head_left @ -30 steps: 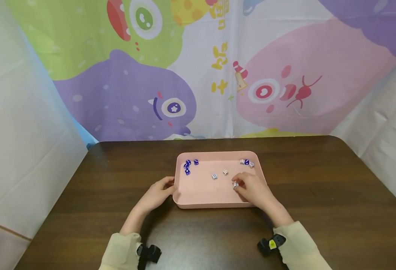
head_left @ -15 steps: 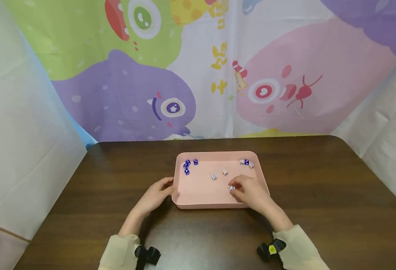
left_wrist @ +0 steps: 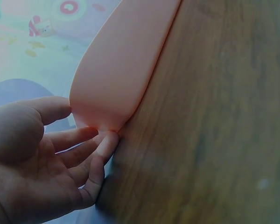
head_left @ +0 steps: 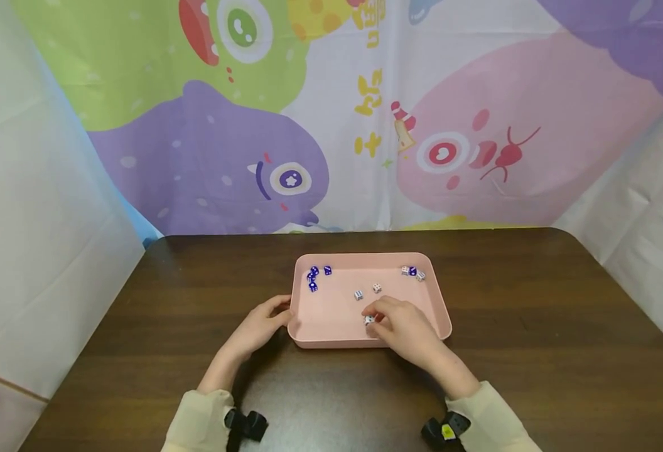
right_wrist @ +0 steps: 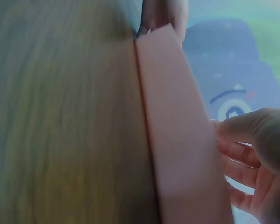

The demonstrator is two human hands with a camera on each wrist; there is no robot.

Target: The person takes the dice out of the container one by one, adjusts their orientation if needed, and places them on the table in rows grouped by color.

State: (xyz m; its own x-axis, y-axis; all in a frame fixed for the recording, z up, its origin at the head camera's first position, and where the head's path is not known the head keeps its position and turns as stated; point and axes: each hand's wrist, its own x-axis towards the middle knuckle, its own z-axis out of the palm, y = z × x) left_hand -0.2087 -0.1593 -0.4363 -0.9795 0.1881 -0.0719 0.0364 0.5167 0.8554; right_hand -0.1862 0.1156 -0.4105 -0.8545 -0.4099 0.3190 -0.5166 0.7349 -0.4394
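Note:
A shallow pink tray (head_left: 331, 317) lies on the table. My left hand (head_left: 257, 328) holds its left side; in the left wrist view the thumb meets the rim and the curled fingers (left_wrist: 86, 135) touch the wall lower down. Over the tray's front part, my right hand (head_left: 407, 329) pinches a white die (head_left: 368, 320) between thumb and fingers. Two loose white dice (head_left: 358, 295) sit just beyond it. Several blue dice (head_left: 312, 277) are gathered in the back left corner. At the back right, a blue die (head_left: 413, 271) stands among white dice (head_left: 420, 276). The tray's wall hides the pinched die in the right wrist view.
The tray stands on a dark brown wooden table (head_left: 512, 314). Behind the table hangs a cloth with cartoon figures (head_left: 224, 157). Pale cloth panels (head_left: 636, 188) flank both sides. Each wrist wears a black camera (head_left: 247, 425).
My right hand has slid left and slightly toward the tray's front with the white die in its fingers. The left hand stays at the tray's left side.

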